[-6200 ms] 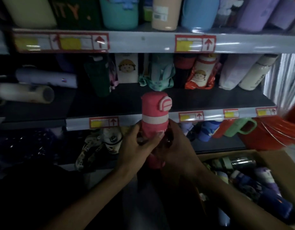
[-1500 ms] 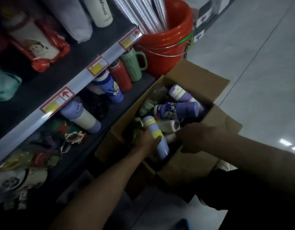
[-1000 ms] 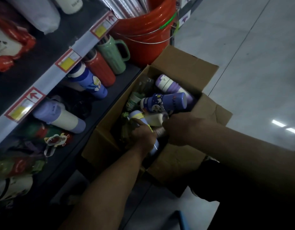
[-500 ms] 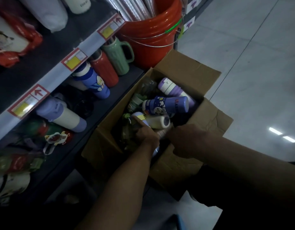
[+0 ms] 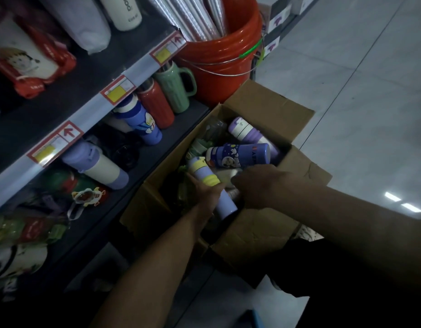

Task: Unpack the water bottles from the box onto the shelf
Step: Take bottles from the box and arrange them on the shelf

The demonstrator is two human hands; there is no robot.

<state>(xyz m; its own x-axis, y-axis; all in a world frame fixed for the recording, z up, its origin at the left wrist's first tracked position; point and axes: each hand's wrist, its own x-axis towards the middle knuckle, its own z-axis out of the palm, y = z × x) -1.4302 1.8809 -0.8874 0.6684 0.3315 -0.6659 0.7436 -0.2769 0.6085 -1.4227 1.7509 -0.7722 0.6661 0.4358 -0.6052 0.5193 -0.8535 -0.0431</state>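
Wrapping lavender bottle (image 5: 203, 171) midway, left grip (image 5: 206, 197), cap end protruding, inside box (image 5: 266, 104)

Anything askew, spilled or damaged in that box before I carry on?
Nothing spilled or visibly broken. The bottles in the cardboard box just lie jumbled at mixed angles; the dark blue bottle rests crosswise over others. The left hand grips the lilac bottle.

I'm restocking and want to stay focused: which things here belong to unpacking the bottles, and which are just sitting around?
Job: cardboard box; lilac bottle gripped by the left hand; right hand reaching into the box; blue cartoon bottle, purple bottle; shelf.
Lying about: orange bucket holding silver rolls; green mug, red bottle, already shelved.
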